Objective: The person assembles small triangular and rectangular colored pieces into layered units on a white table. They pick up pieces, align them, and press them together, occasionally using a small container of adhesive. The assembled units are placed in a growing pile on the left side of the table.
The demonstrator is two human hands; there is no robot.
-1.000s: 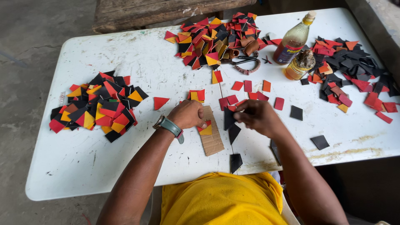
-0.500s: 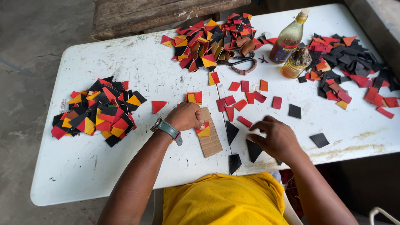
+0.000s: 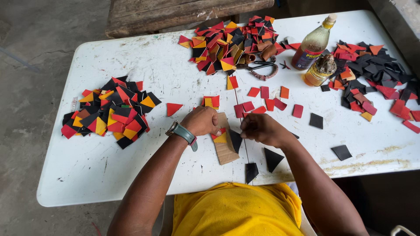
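1. The left hand [image 3: 202, 121] is curling closed over the far end of a small wooden board [image 3: 225, 146] lying on the white tabletop [image 3: 144, 65], pressing down red and yellow pieces [image 3: 220, 137].
2. The right hand [image 3: 259, 128] is pinching a black triangle [image 3: 236, 140] in its grip at the board's right edge.
3. The step in hand appears to be fitting that triangle beside the coloured pieces; seating it will call for careful edge alignment.
4. Two more black triangles [image 3: 272, 158] are lying near the front edge.
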